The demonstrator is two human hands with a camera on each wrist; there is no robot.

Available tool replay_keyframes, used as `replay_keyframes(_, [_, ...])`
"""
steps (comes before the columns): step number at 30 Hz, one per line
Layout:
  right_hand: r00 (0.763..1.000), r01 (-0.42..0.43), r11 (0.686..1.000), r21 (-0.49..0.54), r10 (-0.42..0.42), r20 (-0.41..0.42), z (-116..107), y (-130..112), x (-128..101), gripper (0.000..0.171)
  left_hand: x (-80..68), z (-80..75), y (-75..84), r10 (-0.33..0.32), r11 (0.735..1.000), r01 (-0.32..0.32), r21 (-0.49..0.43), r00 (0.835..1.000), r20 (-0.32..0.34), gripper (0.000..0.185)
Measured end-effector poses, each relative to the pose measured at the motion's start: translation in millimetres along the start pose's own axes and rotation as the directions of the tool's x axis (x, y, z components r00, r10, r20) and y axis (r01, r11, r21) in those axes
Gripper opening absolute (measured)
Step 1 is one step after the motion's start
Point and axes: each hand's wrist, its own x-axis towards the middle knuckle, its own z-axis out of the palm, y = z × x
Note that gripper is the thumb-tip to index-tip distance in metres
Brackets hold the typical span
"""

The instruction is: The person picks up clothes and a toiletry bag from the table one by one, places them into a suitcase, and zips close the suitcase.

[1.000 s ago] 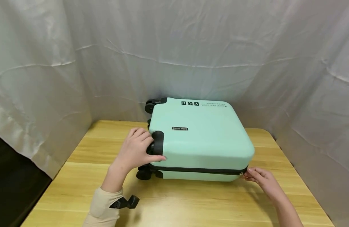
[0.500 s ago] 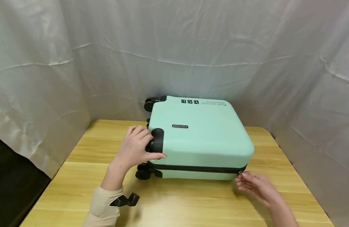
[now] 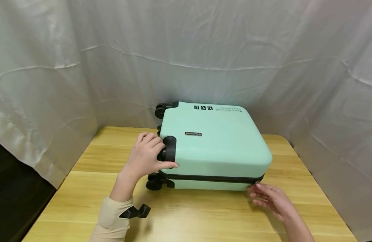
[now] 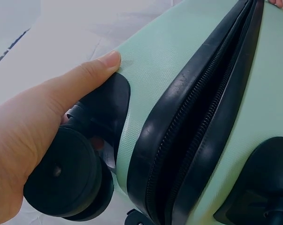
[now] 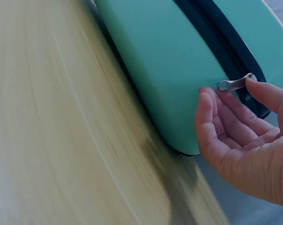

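Left hand (image 3: 146, 154) grips the near-left wheel housing (image 3: 168, 149) of the mint suitcase (image 3: 216, 144): thumb on the shell, fingers curled round the wheel (image 4: 61, 176). Same hold as a second ago, so the case stays pinned. Beige sleeve (image 3: 113, 218) with a black clip (image 3: 135, 211) at the wrist.

Suitcase lies flat on the wooden surface (image 3: 83, 201), wheels to the left, black zipper band (image 3: 213, 178) facing the person. The band reads fully closed along the near side in the left wrist view (image 4: 197, 122).

Right hand (image 3: 272, 198) is what changed. A second ago it sat at the near-right corner, fingers at the zipper end; half a second ago it had dropped off slightly; now it's back against the corner, a bit further left. Right wrist view: fingers loosely curved, palm up, fingertips (image 5: 204, 101) just under the metal zipper pull (image 5: 235, 83), thumb touching or just above it. Can't tell whether the pull is actually pinched. Judgement: a re-grip on the pull is in hand, zipper travel not started.

Readable text: black badge "SWISS POLO" (image 3: 193, 133) on the top shell. Far edge has three small black icon squares (image 3: 203, 108) and a line of upside-down print (image 3: 229, 110), too small to read.

Grey-white drape (image 3: 186, 50) all round the back.
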Motion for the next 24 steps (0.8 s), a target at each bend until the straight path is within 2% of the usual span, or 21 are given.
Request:
replay_keyframes(3, [0.999, 0.004, 0.996, 0.087, -0.009, 0.050, -1, -1, 0, 0.042, 0.6, 0.3, -0.5, 0.001, 1.000, -0.001, 0.000, 1.000, -0.006, 0.069])
replay_keyframes(7, [0.989, -0.010, 0.976, 0.217, -0.023, 0.146, -2, 0, 2, 0.047, 0.7, 0.2, -0.4, -0.001, 1.000, 0.001, 0.007, 1.000, -0.003, 0.070])
replay_keyframes(9, [0.977, -0.035, 0.951, 0.306, -0.032, 0.210, -3, 2, 4, 0.050, 0.6, -0.4, -0.1, -0.002, 1.000, 0.002, 0.010, 1.000, 0.002, 0.069])
replay_keyframes(12, [0.951, -0.107, 0.891, 0.440, -0.037, 0.306, -4, 8, 5, 0.057, 0.3, -1.1, 0.3, -0.001, 1.000, 0.001, 0.017, 1.000, 0.017, 0.069])
replay_keyframes(14, [0.938, -0.135, 0.862, 0.488, -0.048, 0.343, -4, 11, 6, 0.060, -0.1, -1.5, 0.6, -0.001, 1.000, 0.000, 0.017, 1.000, 0.024, 0.069])
replay_keyframes(16, [0.933, -0.139, 0.847, 0.512, -0.062, 0.355, -4, 15, 6, 0.061, -0.6, -1.4, 0.5, 0.002, 1.000, -0.002, 0.015, 1.000, 0.021, 0.068])
replay_keyframes(19, [0.937, -0.106, 0.851, 0.514, -0.088, 0.339, -2, 17, 6, 0.060, -0.8, -0.9, 0.2, 0.006, 1.000, -0.006, 0.012, 1.000, 0.007, 0.068])
replay_keyframes(21, [0.939, -0.103, 0.843, 0.529, -0.093, 0.331, 1, 17, 6, 0.058, -0.8, -0.4, -0.5, 0.007, 1.000, -0.007, 0.014, 1.000, -0.003, 0.069])
replay_keyframes(24, [0.930, -0.125, 0.794, 0.595, -0.115, 0.349, 4, 19, 9, 0.057, -0.3, -0.6, -0.5, 0.001, 1.000, 0.000, 0.023, 1.000, -0.004, 0.070])
